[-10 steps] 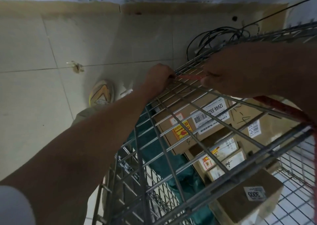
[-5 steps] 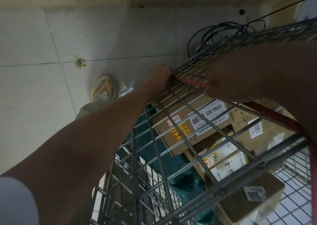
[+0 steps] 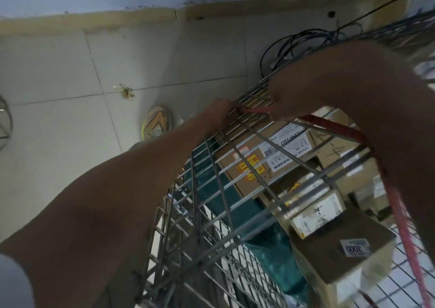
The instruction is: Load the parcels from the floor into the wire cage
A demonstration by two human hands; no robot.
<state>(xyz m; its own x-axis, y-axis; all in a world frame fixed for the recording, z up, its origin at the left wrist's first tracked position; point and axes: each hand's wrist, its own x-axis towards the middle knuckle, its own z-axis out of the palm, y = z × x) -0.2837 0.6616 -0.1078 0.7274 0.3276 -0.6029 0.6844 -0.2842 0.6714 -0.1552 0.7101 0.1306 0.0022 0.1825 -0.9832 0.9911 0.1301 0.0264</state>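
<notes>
The wire cage [image 3: 211, 213] fills the lower right, its grid panel lying over several cardboard parcels. A large brown parcel [image 3: 266, 164] with white and yellow labels lies under the wires, and a smaller box marked 3005 [image 3: 341, 253] sits nearer me. My left hand [image 3: 221, 111] grips the far corner of the wire panel. My right hand [image 3: 303, 93] pinches a red cord [image 3: 334, 126] close to that corner. The cord trails back along the cage's right side.
A teal bag [image 3: 237, 204] lies inside the cage beside the boxes. My shoe [image 3: 156, 122] stands on the tiled floor left of the cage. Black cables [image 3: 296, 42] coil against the wall behind the cage. A scrap of litter [image 3: 126, 91] lies on the tiles.
Both hands stay at the panel's far corner with the red cord. My view has shifted a little, so the cage and shoe sit further right in the picture.
</notes>
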